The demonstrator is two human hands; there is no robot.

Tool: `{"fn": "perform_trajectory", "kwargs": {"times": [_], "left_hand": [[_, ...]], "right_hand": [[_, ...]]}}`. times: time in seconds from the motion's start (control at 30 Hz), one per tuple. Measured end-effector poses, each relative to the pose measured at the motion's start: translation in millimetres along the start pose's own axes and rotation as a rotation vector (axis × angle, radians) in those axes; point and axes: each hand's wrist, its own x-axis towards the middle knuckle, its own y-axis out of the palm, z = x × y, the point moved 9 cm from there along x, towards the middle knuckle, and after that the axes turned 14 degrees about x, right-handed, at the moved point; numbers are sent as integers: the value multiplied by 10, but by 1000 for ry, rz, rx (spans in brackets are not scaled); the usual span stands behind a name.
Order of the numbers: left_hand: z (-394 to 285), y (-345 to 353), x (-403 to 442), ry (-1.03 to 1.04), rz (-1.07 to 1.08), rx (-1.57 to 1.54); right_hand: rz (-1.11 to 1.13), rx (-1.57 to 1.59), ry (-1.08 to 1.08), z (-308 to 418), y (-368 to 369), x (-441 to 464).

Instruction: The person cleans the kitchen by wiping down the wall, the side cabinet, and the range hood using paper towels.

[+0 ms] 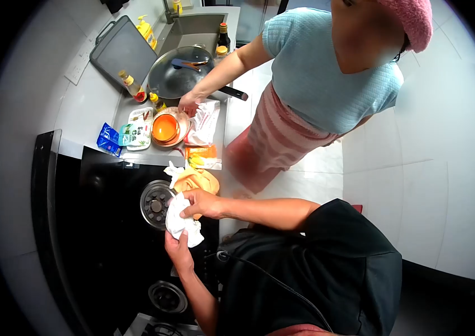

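Observation:
A crumpled white cloth or paper piece (178,221) is held in both my hands above the black stove. My right hand (202,204) pinches its upper side, thumb on top. From below, my left hand (179,252) grips the lower edge. Just beyond my right hand lies a bunched yellow-orange cloth (195,180), with a white piece beside it. The near gas burner (157,205) is partly behind the white piece.
A co-worker's hand (190,103) is at an orange bowl (165,128) on a plate, beside a white bag (204,123). A lidded wok (178,73), sauce bottle (132,87), white tray (139,129) and blue packet (108,139) crowd the counter. Another burner (168,297) is nearer me.

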Motion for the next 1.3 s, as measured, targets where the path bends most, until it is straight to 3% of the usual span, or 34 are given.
{"fn": "perform_trajectory", "kwargs": {"times": [0.03, 0.07, 0.13, 0.2, 0.27, 0.3, 0.43, 0.6, 0.67, 0.73, 0.87, 0.93, 1.0, 1.07, 1.2, 1.23, 1.3], "left_hand": [[149, -125, -11, -19, -53, 14], [279, -250, -3, -13, -55, 7], [710, -550, -48, -294, -109, 144], [685, -605, -156, -279, -129, 56], [551, -571, -204, -159, -71, -356], [592, -592, -221, -132, 30, -453], [335, -615, -436, -43, 108, -644], [174, -659, -608, -14, 96, -989], [490, -778, -553, -112, 49, -568], [521, -973, -500, -249, -45, -559], [-262, -2040, -446, -27, -592, -114], [-1160, -2214, -520, 3, -778, 520], [-1578, -2424, -441, 205, -876, 698], [-1934, -2426, -269, 368, -856, 1039], [-2129, -2686, 279, 546, -845, 1435], [-2110, -2769, 462, 443, -840, 1459], [-2126, -2818, 752, 495, -748, 1710]], "right_hand": [[6, -254, -1, 77, 120, -64], [141, -421, -204, 197, 353, -105], [381, -618, -380, 207, 743, -247], [505, -750, -452, 67, 968, -335], [585, -983, -487, -111, 1088, -391], [593, -1018, -483, -208, 1092, -384], [547, -1090, -459, -402, 1145, -364], [508, -1088, -485, -492, 1260, -393], [572, -1098, -458, -616, 1259, -382], [509, -1103, -461, -563, 1272, -411], [238, -942, -399, -325, 1035, -245], [94, -821, -282, -260, 565, -141], [-7, -711, -217, -214, 181, 3], [-85, -642, -178, -117, -99, 100], [-171, -515, -129, 9, -572, 277], [-182, -505, -143, 64, -639, 315], [-217, -466, -158, 105, -795, 356]]}}
